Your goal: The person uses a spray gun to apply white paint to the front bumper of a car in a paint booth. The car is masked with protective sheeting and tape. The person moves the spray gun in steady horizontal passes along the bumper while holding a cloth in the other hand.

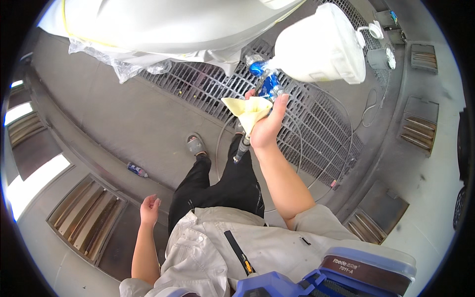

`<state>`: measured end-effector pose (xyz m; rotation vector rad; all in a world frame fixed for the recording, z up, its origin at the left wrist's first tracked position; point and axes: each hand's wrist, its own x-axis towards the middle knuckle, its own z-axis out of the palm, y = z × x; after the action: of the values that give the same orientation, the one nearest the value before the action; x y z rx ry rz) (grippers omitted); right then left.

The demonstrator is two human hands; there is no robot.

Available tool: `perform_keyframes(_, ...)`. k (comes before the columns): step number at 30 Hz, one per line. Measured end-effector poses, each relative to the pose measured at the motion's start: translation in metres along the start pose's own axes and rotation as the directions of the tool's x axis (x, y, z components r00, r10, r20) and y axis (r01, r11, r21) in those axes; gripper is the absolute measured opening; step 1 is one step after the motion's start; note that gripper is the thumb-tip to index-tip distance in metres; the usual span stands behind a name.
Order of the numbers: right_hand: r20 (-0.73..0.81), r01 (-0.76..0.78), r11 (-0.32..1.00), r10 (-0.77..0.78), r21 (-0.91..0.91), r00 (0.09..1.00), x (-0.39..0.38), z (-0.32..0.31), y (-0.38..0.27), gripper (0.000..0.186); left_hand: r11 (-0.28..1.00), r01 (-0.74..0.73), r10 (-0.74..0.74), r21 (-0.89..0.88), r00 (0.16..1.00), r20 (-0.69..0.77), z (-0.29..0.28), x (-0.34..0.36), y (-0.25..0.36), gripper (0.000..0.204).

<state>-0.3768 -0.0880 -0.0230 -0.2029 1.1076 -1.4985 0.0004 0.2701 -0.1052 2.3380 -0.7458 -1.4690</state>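
Note:
A blue and silver spray gun with a large white paint cup is in my right hand, up and right of the middle. Fingers and thumb wrap the handle together with a pale yellow cloth. Below the grip, a metal hose fitting sticks out. My left hand hangs low at the left beside my leg, fingers loosely curled, with nothing seen in it. Ahead of the gun stands a pale, curved vehicle body, partly wrapped in clear plastic film and edged with yellow tape.
Metal floor grating runs under the gun, with a thin air hose looping across it. A bottle lies on the floor at left. At far right stands a grey-white container. Louvred vents line the walls. A respirator hangs in the lower view.

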Motion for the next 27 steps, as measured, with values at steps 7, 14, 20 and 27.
perform_keyframes(7, 0.222, -0.345, 0.916, 0.386, -0.204, 0.896, 0.050, -0.034, -0.096, 0.091, 0.990, 0.140, -0.141, 0.030, 0.990, 0.015, 0.070, -0.015, 0.043, 0.023)
perform_keyframes(14, -0.070, -0.016, 0.923, -0.012, -0.385, 0.998, 0.118, -0.064, -0.155, 0.091, 0.991, -0.108, 0.108, 0.072, 0.994, 0.006, 0.159, -0.027, 0.177, 0.042)
perform_keyframes(20, 0.269, -0.434, 0.885, 0.465, -0.171, 0.843, 0.103, -0.071, -0.208, 0.093, 0.974, -0.202, 0.202, -0.099, 0.979, -0.004, 0.206, -0.045, 0.232, 0.033)
perform_keyframes(27, 0.298, -0.368, 0.894, 0.435, -0.256, 0.850, 0.082, -0.063, -0.266, 0.085, 0.971, -0.189, 0.170, -0.149, 0.977, -0.131, 0.224, -0.042, 0.173, 0.030)
